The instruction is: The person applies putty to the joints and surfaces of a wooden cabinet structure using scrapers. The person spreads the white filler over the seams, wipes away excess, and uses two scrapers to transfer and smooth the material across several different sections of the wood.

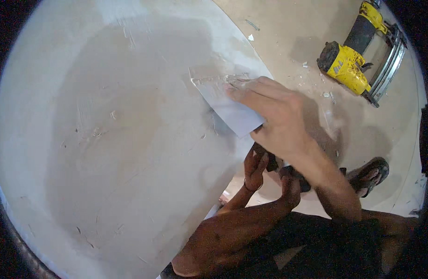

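My right hand (281,109) presses a thin, pale grey flat scraper (239,114) onto a large whitish board with a curved edge (144,186). Wet-looking filler (218,79) lies along the blade's far edge, partly under my fingertips. Lower down, my left hand (255,169), with a thin band at the wrist, has its fingers curled around a dark thing (271,161). What that thing is cannot be made out in the shadow. My left forearm is partly hidden behind my bent leg (232,228).
A yellow and black nail gun (349,69) with a silver magazine lies on the tan surface at the far right. White flakes (326,95) and a small nail (252,24) are scattered near it. A foot in a dark sandal (372,174) rests at the right.
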Tool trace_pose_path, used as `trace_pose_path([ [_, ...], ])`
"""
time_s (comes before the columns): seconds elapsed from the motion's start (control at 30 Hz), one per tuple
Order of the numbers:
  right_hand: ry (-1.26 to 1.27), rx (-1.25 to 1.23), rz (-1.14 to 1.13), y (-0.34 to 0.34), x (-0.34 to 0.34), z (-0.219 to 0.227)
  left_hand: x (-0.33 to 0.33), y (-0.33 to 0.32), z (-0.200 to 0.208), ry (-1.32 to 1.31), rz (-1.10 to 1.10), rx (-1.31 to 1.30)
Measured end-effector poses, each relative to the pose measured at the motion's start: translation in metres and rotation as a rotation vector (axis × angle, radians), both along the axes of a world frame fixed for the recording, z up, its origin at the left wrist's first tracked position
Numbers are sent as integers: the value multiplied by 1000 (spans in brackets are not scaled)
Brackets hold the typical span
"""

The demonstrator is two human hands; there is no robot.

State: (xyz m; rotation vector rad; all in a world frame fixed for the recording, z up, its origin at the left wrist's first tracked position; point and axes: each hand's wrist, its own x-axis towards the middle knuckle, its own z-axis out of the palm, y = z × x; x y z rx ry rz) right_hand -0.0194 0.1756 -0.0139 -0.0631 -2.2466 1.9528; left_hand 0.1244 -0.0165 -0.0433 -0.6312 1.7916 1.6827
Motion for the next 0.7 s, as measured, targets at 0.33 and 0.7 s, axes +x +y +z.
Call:
trace_pose_path([
  [0.33,-62,-132,-215,-1,-39,-11,-11,10,8,34,-56,-28],
  [0.7,-6,-208,-1,13,-14,-5,-8,-16,4,-17,-279,-244],
])
